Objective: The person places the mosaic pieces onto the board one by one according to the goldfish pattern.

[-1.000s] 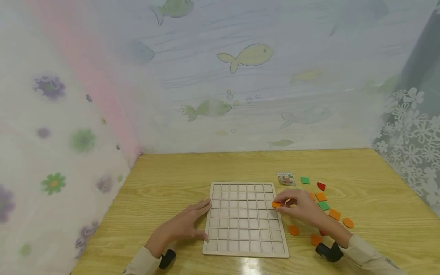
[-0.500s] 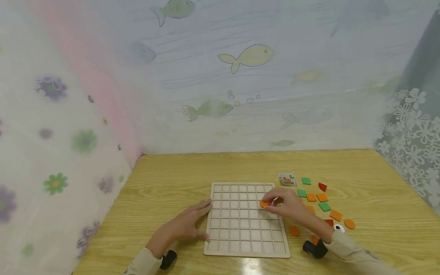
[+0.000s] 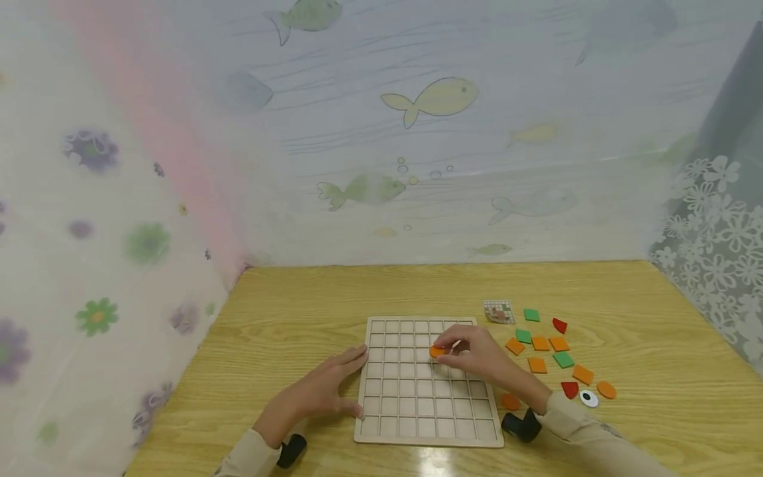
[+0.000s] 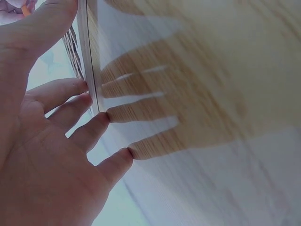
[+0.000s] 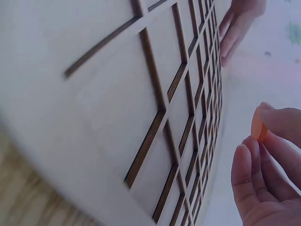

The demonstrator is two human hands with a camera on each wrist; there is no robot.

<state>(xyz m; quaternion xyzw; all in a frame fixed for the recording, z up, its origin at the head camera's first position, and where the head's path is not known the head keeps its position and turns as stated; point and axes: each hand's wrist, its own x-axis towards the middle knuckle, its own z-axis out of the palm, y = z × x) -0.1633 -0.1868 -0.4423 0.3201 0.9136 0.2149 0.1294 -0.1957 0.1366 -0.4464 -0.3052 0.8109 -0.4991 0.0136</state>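
My right hand [image 3: 473,354] pinches an orange round piece [image 3: 437,352] between thumb and fingers, over the upper middle cells of a pale wooden grid board [image 3: 390,405]. In the right wrist view the orange piece [image 5: 257,126] is held on edge, apart from the grid. My left hand [image 3: 322,387] rests at the board's left edge, fingers straight and spread. The left wrist view has the fingertips of the left hand [image 4: 66,141] at the tabletop beside the board's side [image 4: 89,56]. The visible grid cells hold no pieces.
Right of the board lie several orange squares [image 3: 537,365], green pieces [image 3: 531,315], red quarter-round pieces [image 3: 559,325], orange rounds [image 3: 606,389] and a white eye piece [image 3: 589,398]. A small printed grid card [image 3: 498,312] lies behind them. Patterned sheets [image 3: 441,218] border the wooden table [image 3: 286,311].
My right hand has carried the orange round piece leftward from the board's right edge to its upper middle. The left hand stays at the left edge.
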